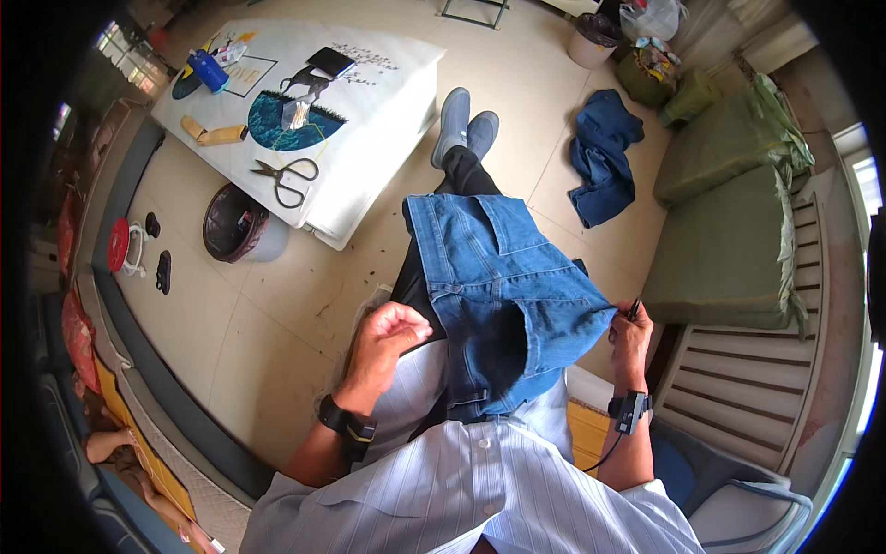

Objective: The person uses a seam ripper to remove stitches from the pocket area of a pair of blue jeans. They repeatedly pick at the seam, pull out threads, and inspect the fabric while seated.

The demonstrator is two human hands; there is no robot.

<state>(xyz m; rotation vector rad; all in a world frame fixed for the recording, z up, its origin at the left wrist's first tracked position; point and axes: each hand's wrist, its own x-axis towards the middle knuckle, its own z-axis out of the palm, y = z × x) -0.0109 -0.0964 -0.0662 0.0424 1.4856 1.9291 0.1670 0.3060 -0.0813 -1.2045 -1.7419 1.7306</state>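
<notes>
A pair of blue jeans (452, 245) lies spread across my lap, its waistband side toward my left and two pockets facing up. My right hand (630, 343) is closed at the right end of the jeans, where the cloth is drawn to a point at my fingers. A small dark tool (634, 309) sticks up from that same hand; its kind is not clear. My left hand (391, 340) hovers just left of the waistband, apart from the cloth. Its fingers are curled and pressed together, and whatever they may hold is too small to make out.
A white-covered table (374, 138) ahead left bears black-handled scissors (289, 182) and a blue bottle (209, 72). Under its near edge stands a waste bin (268, 238). More denim (604, 157) lies on the floor ahead right. Green cushions (724, 245) rest on a slatted bench (748, 365).
</notes>
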